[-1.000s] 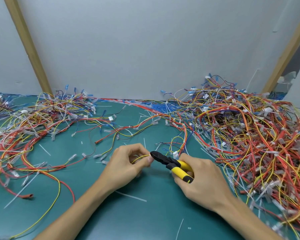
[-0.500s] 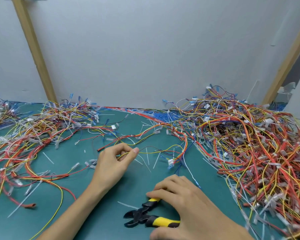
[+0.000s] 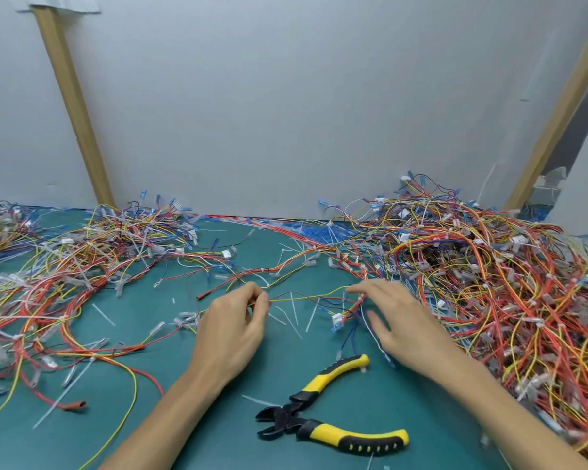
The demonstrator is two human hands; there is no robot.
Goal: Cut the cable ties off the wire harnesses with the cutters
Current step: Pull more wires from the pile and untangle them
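My left hand (image 3: 233, 322) pinches a thin yellow-and-red wire harness (image 3: 306, 297) between thumb and forefinger at the middle of the green mat. The harness runs right to a white connector (image 3: 336, 318). My right hand (image 3: 399, 317) is spread flat with straight fingers over the harness's right end, at the edge of the big pile; it holds nothing. The yellow-and-black cutters (image 3: 323, 417) lie on the mat in front of both hands, jaws open and pointing left, touched by neither hand.
A large heap of tied red, yellow and orange harnesses (image 3: 489, 283) fills the right side. A looser spread of wires (image 3: 65, 273) covers the left. Cut white cable-tie pieces (image 3: 294, 318) litter the green mat (image 3: 218, 435). A grey wall stands behind.
My right hand has let go of the cutters, which now lie on the mat, and has moved up and right to the harness end. My left hand keeps its pinch on the wire.
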